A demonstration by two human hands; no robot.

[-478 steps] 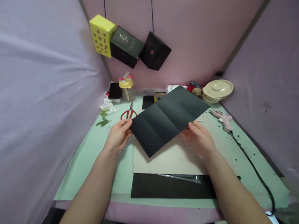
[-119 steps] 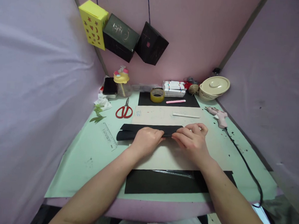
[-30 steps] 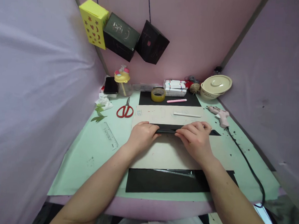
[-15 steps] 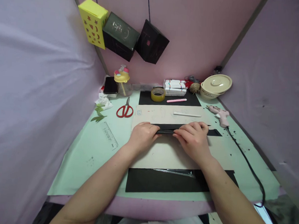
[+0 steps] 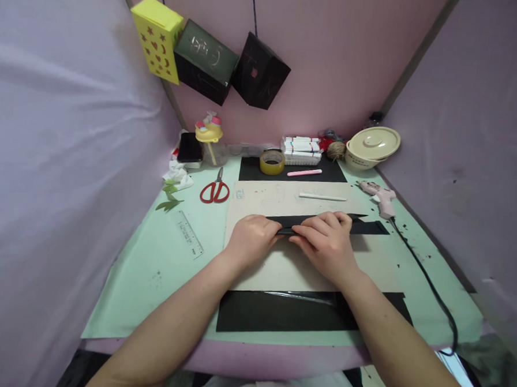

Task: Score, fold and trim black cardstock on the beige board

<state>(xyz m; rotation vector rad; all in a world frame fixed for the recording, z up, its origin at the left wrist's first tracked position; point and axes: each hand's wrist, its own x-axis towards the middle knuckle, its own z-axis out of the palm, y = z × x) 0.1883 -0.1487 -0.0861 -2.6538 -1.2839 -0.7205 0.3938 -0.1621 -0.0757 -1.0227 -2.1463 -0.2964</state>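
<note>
Since half a second ago, both hands have drawn closer together along the fold, and the black paper [image 5: 288, 221] has slid a little to the right. It lies folded lengthwise across the middle of the white board [image 5: 258, 277]. Left hand [image 5: 253, 235] and right hand [image 5: 328, 243] pinch its near edge between thumbs and fingers, with a short stretch of fold showing between them. The left hand covers the paper's left end; on the right, its layers splay open beyond the knuckles, their tips near the handle of the glue gun [image 5: 379, 197], so that side is tight. Toward the body there is more room: a broad band of board runs from the hands to its near edge, where a black sheet [image 5: 286, 319] lies along the front. Farther back, the white pen [image 5: 323, 197] sits well apart from the fingers. To the left, a wide stretch of green table [image 5: 136, 291] separates the ruler [image 5: 190, 235] from the front edge; the red-handled scissors [image 5: 218, 183] rest beyond the ruler.
</note>
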